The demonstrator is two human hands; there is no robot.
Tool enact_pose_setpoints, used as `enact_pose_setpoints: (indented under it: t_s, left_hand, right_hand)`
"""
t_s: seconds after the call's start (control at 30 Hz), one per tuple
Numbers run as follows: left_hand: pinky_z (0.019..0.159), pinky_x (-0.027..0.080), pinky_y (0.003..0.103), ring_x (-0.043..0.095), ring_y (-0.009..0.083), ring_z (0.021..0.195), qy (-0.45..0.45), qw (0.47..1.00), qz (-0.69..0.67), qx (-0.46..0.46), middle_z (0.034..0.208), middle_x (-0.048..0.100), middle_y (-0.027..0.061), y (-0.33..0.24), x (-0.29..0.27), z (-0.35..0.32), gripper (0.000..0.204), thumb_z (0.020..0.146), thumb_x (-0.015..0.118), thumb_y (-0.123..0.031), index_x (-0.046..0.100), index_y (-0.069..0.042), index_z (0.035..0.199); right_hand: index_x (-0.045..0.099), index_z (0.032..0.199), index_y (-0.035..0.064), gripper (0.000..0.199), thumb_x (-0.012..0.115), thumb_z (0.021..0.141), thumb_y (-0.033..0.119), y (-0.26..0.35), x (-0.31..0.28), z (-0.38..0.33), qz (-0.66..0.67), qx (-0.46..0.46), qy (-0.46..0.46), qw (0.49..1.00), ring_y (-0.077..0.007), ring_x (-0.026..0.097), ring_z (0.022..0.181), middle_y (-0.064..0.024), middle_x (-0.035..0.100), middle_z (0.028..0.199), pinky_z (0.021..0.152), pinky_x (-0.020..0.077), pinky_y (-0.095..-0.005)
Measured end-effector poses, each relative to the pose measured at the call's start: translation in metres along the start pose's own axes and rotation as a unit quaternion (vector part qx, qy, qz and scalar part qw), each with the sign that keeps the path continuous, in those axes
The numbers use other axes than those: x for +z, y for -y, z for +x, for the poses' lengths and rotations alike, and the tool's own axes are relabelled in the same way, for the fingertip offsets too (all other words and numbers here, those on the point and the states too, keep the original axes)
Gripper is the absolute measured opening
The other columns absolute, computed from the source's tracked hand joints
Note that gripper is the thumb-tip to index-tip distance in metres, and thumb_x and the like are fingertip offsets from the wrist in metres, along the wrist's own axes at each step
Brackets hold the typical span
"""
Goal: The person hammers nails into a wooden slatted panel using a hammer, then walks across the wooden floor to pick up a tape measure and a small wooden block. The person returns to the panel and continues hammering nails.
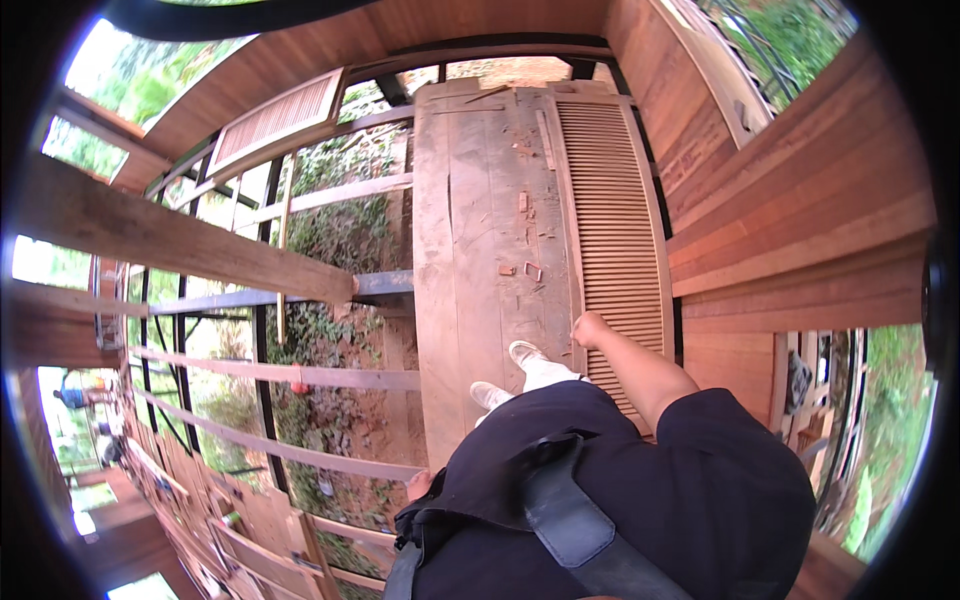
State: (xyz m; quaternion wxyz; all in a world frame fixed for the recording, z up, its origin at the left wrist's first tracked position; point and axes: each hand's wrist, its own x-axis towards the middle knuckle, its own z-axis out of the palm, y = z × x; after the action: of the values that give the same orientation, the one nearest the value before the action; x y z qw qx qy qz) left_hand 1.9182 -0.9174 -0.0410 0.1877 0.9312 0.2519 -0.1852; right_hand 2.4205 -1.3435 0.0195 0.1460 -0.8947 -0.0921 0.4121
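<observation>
My right hand (590,330) is closed, with its knuckles up, over the near part of a long slatted wooden panel (612,200). It overlaps the panel's left side rail. Whether the fingers grip the rail or something small is hidden. My left hand (419,486) hangs low at my left side, mostly covered by my dark shirt. It shows beside the end of a narrow wooden beam (370,465), and its fingers cannot be made out. Both light shoes (527,352) stand on the plank floor (480,220), left of the panel.
Small reddish wood offcuts (526,205) and dust lie along the floor. Left of the floor's edge, an open gap crossed by beams (280,372) drops to earth and plants. A plank wall (790,230) rises on the right. A second slatted panel (280,120) stands far left.
</observation>
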Motion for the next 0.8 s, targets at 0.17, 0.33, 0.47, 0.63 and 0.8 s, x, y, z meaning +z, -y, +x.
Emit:
enact_pose_setpoints:
  t_s: [0.17,0.33,0.47,0.63,0.8]
  left_hand:
    - [0.075,0.055,0.037,0.066,0.0227,0.081,0.169,0.754,-0.599,-0.211,0.090,0.068,0.0104,0.020,-0.027,0.096,0.026,0.093,0.063,-0.019,0.066,0.004,0.104]
    - [0.069,0.055,0.036,0.066,0.0223,0.076,0.202,0.892,-0.384,-0.124,0.087,0.068,0.0095,0.018,-0.080,0.202,0.024,0.090,0.064,-0.018,0.068,0.001,0.103]
    - [0.065,0.054,0.034,0.067,0.0219,0.076,0.196,0.971,-0.136,-0.012,0.086,0.069,0.0069,-0.023,-0.127,0.300,0.022,0.090,0.063,-0.020,0.069,-0.003,0.103]
    - [0.062,0.052,0.031,0.067,0.0191,0.077,0.224,0.941,-0.076,0.241,0.088,0.069,0.0065,-0.141,-0.211,0.426,0.024,0.091,0.060,-0.018,0.067,-0.003,0.109]
    - [0.063,0.051,0.028,0.068,0.0159,0.077,0.240,0.943,-0.229,-0.029,0.094,0.071,0.0070,-0.294,-0.263,0.488,0.031,0.093,0.062,-0.020,0.065,-0.002,0.118]
  right_hand:
    - [0.078,0.094,0.0053,0.042,0.079,0.077,0.044,-0.027,0.020,-0.026,0.047,0.072,-0.066,0.994,-0.0355,0.070,0.096,-0.0194,0.073,0.099,0.085,0.0548,-0.0431]
    - [0.076,0.097,0.0004,0.046,0.079,0.079,0.042,-0.070,0.074,-0.051,0.179,0.179,-0.094,0.963,-0.0373,0.070,0.098,-0.0242,0.072,0.101,0.086,0.0548,-0.0439]
    - [0.075,0.098,-0.0009,0.042,0.078,0.082,0.038,-0.091,0.109,-0.068,0.351,0.323,-0.116,0.871,-0.0366,0.071,0.098,-0.0253,0.072,0.099,0.085,0.0551,-0.0447]
    - [0.072,0.087,-0.0021,0.032,0.070,0.090,0.029,-0.087,0.093,-0.073,0.427,0.356,-0.185,0.810,-0.0234,0.071,0.067,-0.0133,0.072,0.074,0.065,0.0558,-0.0377]
    - [0.071,0.095,-0.0010,0.028,0.067,0.094,0.027,-0.067,0.050,-0.066,0.558,0.355,-0.276,0.698,-0.0176,0.069,0.064,-0.0093,0.071,0.076,0.060,0.0531,-0.0340]
